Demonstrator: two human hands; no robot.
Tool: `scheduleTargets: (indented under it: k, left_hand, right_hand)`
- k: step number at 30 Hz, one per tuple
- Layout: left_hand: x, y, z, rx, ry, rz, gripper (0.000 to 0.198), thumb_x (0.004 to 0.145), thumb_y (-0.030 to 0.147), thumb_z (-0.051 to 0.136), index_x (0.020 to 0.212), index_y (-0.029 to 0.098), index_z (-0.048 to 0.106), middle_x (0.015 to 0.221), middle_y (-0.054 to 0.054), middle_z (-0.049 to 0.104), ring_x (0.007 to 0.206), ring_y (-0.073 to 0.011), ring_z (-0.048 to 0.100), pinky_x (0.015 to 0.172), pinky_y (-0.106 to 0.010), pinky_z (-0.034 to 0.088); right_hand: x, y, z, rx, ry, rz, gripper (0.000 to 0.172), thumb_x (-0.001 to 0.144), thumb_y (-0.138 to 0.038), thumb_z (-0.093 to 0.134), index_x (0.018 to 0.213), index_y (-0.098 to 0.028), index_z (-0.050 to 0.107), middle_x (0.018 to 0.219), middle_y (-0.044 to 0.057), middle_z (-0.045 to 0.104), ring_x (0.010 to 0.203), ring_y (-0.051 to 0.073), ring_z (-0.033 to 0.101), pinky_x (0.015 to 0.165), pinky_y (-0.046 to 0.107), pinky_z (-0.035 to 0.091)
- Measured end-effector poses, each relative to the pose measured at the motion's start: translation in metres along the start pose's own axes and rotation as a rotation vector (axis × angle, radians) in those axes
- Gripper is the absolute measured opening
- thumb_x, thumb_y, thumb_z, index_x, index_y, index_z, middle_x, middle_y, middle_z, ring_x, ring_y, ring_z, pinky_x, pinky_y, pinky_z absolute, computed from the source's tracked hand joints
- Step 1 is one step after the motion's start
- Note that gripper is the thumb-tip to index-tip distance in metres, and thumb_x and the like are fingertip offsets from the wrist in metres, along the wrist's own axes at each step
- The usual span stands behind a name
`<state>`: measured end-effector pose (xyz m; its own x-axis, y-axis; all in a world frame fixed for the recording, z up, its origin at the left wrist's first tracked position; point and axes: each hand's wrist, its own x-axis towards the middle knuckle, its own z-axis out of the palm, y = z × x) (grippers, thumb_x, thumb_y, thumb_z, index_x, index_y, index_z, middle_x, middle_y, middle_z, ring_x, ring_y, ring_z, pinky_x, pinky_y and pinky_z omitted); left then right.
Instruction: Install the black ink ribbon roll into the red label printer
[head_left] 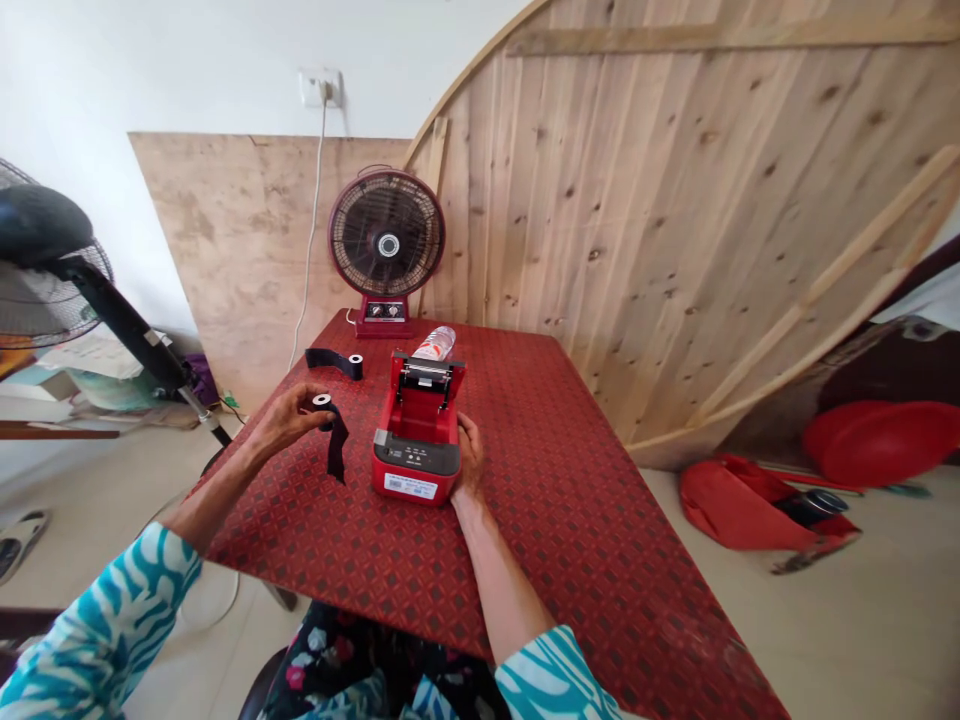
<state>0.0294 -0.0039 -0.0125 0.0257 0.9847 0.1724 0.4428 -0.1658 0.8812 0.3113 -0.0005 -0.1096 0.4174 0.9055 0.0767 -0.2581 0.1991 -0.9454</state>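
Note:
A small red printer (417, 440) with its lid tipped open stands on the red patterned table (570, 500). My right hand (470, 455) rests against its right side, fingers curled around the casing. Left of the printer, my left hand (289, 415) is lifted above the table and closed on a black roll with a white core (324, 403). A loose black strip (337, 448) hangs down from that roll. A second black roll (354, 364) with an unwound tail lies on the table farther back.
A red table fan (387, 245) stands at the table's far edge, its cord running up to a wall socket (322, 88). A bottle (435, 343) lies behind the printer. A standing fan (45, 260) is at left. Red bags (757, 505) lie on the floor at right.

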Motion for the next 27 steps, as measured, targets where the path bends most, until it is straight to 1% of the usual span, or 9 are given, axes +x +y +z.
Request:
scheduleTargets:
  k: [4,8,12,14,16,18,23,25,27]
  left_hand:
    - [0.009,-0.031,0.013,0.153,0.091,-0.01,0.034,0.066,0.035,0.067,0.094,0.018,0.059,0.084,-0.001,0.067,0.075,-0.0169,0.064,0.072,-0.028,0.051]
    - [0.013,-0.047,0.023,0.254,0.095,-0.066,0.028,0.068,0.034,0.065,0.093,0.021,0.059,0.087,-0.001,0.068,0.077,-0.0171,0.063,0.074,-0.028,0.05]
    - [0.012,-0.047,0.017,0.17,0.029,-0.056,0.046,0.071,0.054,0.062,0.099,0.018,0.062,0.09,-0.003,0.069,0.082,-0.0195,0.064,0.074,-0.028,0.05]
    - [0.014,-0.047,0.01,0.107,-0.002,-0.072,0.059,0.078,0.067,0.047,0.099,0.015,0.064,0.086,-0.005,0.069,0.079,-0.02,0.064,0.069,-0.027,0.05]
    - [0.021,-0.048,0.005,0.116,-0.003,-0.095,0.067,0.081,0.071,0.035,0.096,0.013,0.066,0.081,-0.006,0.069,0.073,-0.0199,0.064,0.063,-0.027,0.048]
    - [0.036,-0.047,0.002,0.178,0.0,-0.097,0.063,0.08,0.068,0.038,0.091,0.013,0.066,0.076,-0.006,0.069,0.07,-0.0201,0.064,0.061,-0.027,0.047]
    - [0.091,-0.034,0.013,0.352,-0.061,-0.071,0.037,0.077,0.05,0.053,0.088,0.018,0.069,0.082,-0.004,0.071,0.081,-0.02,0.065,0.071,-0.026,0.047]
    - [0.111,-0.027,0.021,0.446,-0.052,-0.103,0.034,0.074,0.047,0.059,0.087,0.017,0.068,0.084,-0.007,0.071,0.086,-0.0237,0.066,0.073,-0.028,0.046]
    - [0.125,-0.022,0.03,0.538,-0.017,-0.154,0.039,0.07,0.049,0.066,0.089,0.015,0.066,0.09,-0.012,0.071,0.094,-0.0301,0.065,0.075,-0.031,0.046]
  right_hand:
    - [0.0,0.0,-0.002,-0.003,0.009,0.019,0.042,0.073,-0.045,0.056,0.106,-0.02,0.064,0.097,0.004,0.072,0.089,0.02,0.064,0.076,0.033,0.049]
    - [0.0,-0.002,-0.001,-0.002,0.012,0.052,0.042,0.072,-0.045,0.058,0.104,-0.019,0.064,0.097,0.005,0.071,0.085,0.019,0.064,0.072,0.031,0.049]
    - [-0.002,-0.005,-0.001,0.006,0.008,0.068,0.043,0.072,-0.045,0.059,0.106,-0.019,0.065,0.097,0.005,0.072,0.081,0.018,0.064,0.07,0.031,0.049]
    - [-0.003,-0.007,0.0,0.012,0.017,0.076,0.044,0.071,-0.046,0.059,0.105,-0.019,0.065,0.097,0.005,0.072,0.079,0.019,0.064,0.069,0.031,0.049]
    - [-0.004,-0.009,0.0,0.013,0.026,0.087,0.044,0.07,-0.046,0.06,0.105,-0.02,0.065,0.097,0.005,0.072,0.079,0.019,0.064,0.07,0.032,0.049]
    - [-0.004,-0.01,-0.001,0.003,0.024,0.092,0.044,0.07,-0.047,0.06,0.105,-0.02,0.065,0.097,0.005,0.071,0.082,0.02,0.064,0.072,0.033,0.049]
    - [-0.004,-0.008,-0.004,-0.052,-0.009,0.016,0.043,0.075,-0.048,0.056,0.106,-0.02,0.066,0.1,0.005,0.072,0.092,0.022,0.064,0.078,0.035,0.049]
    - [-0.005,-0.008,-0.005,-0.064,-0.02,-0.009,0.043,0.076,-0.049,0.055,0.107,-0.021,0.065,0.1,0.005,0.072,0.093,0.022,0.064,0.079,0.035,0.05]
    - [-0.005,-0.008,-0.005,-0.067,-0.022,-0.013,0.043,0.077,-0.049,0.054,0.109,-0.021,0.065,0.1,0.005,0.072,0.093,0.022,0.064,0.079,0.035,0.05]
